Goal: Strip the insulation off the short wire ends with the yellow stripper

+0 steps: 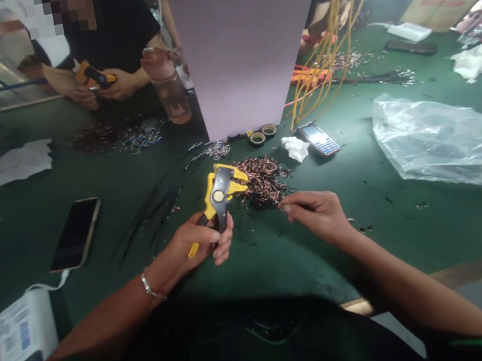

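My left hand (202,239) is wrapped round the handles of a yellow and black wire stripper (219,195), its jaws pointing up and to the right. Beside those jaws lies a heap of short copper-and-black wire pieces (265,179) on the green table. At the heap's near right edge, the thumb and forefinger of my right hand (317,211) are pinched together; what sits between them is too small to make out. Thin black wires (152,204) stretch across the table left of the stripper, toward a small cluster of silvery tips (218,148).
A pale upright panel (245,38) stands at the back, near tape rolls (257,138), crumpled tissue (295,148) and a keypad phone (320,139). Yellow wires (318,63) hang beside it. Clear plastic bag (442,140) right; smartphone (75,235), power bank (26,333) left. Another person's hands (118,85) hold a similar tool.
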Motion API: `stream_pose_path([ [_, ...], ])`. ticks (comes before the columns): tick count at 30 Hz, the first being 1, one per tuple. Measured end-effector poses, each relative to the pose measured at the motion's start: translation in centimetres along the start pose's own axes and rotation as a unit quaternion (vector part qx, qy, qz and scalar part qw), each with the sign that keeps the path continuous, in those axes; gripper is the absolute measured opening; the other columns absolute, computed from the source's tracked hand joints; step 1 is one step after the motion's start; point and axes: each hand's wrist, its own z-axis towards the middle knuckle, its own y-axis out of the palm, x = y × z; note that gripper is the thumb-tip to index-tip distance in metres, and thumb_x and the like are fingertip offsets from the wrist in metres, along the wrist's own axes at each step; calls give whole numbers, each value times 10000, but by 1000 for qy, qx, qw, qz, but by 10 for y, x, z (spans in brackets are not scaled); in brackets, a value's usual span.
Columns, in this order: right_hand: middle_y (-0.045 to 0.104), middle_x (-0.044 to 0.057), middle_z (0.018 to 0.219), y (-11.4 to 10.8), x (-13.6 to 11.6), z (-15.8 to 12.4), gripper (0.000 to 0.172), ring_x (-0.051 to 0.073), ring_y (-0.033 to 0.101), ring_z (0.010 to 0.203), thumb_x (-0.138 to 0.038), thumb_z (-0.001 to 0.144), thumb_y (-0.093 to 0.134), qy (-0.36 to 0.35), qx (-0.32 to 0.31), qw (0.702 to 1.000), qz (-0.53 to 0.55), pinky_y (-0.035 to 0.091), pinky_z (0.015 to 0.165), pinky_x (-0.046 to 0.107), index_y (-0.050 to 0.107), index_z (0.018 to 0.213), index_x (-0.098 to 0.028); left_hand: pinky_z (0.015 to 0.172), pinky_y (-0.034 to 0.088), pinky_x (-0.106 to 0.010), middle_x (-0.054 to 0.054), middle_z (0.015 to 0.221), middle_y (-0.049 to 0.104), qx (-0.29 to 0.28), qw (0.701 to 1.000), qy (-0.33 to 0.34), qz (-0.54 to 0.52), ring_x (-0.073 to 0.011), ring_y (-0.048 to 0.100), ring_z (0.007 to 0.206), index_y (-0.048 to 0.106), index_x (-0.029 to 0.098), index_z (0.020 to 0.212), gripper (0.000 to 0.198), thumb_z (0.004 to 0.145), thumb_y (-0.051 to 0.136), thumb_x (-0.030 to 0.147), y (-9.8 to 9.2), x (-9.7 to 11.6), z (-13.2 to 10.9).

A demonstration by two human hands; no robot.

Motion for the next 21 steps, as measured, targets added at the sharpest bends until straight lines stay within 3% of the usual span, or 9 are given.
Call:
stream_pose_path([
  [8, 722, 22, 573, -1, 5, 0, 149, 158, 643, 516, -282, 779, 688, -36, -5, 999, -34, 492, 522, 291, 804, 749, -193, 579, 516, -329, -45, 831, 595, -23, 998, 54, -31, -158, 578, 630, 617, 141, 1212, 471, 768, 684, 282, -12, 0, 3],
  [16, 727, 21, 580, 2, 3, 0, 147, 155, 647, 516, -273, 787, 691, -48, -21, 998, -43, 497, 524, 287, 806, 740, -194, 673, 513, -391, -107, 943, 612, -59, 995, 77, 3, -215, 608, 733, 604, 150, 1259, 511, 877, 589, 489, -9, 3, 1],
  [21, 706, 7, 544, -1, -3, 0, 143, 148, 635, 503, -277, 790, 694, -48, 4, 999, -23, 493, 505, 276, 811, 760, -200, 681, 524, -414, -115, 923, 631, -67, 997, 42, 6, -228, 614, 724, 615, 156, 1265, 551, 824, 574, 484, -10, 4, 3],
])
